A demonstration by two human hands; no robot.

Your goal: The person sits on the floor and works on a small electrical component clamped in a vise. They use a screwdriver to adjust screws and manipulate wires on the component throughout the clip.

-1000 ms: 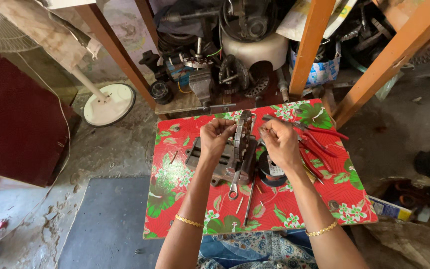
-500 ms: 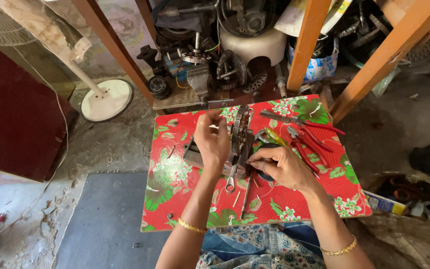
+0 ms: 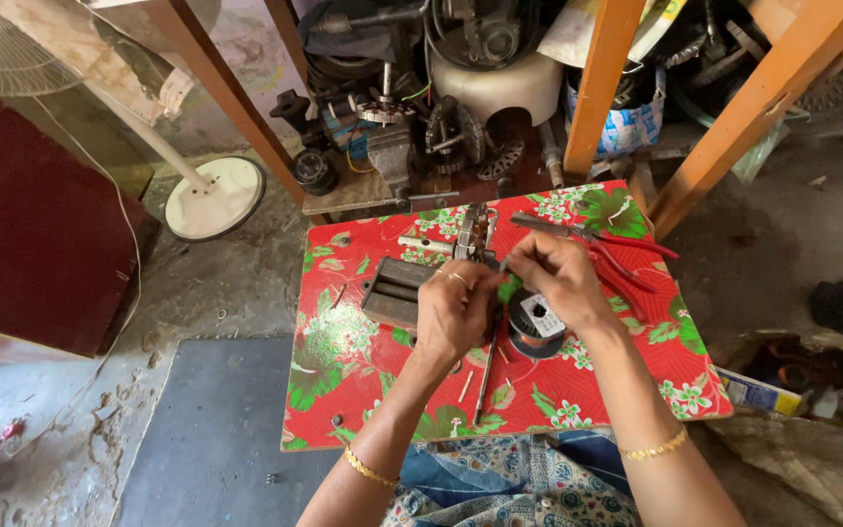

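Red floral tabletop is crowded mid-surface; both hands, left hand and right hand, pinch a small metal part near its far edge.

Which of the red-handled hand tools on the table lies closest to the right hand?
The long-nosed pliers with thin red handles, lying just beyond the right hand across the table's far edge. The other red-handled tool lies further to the right on the floral cloth.

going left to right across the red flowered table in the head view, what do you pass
grey metal block → left hand → spool of wire → right hand → red-handled pliers
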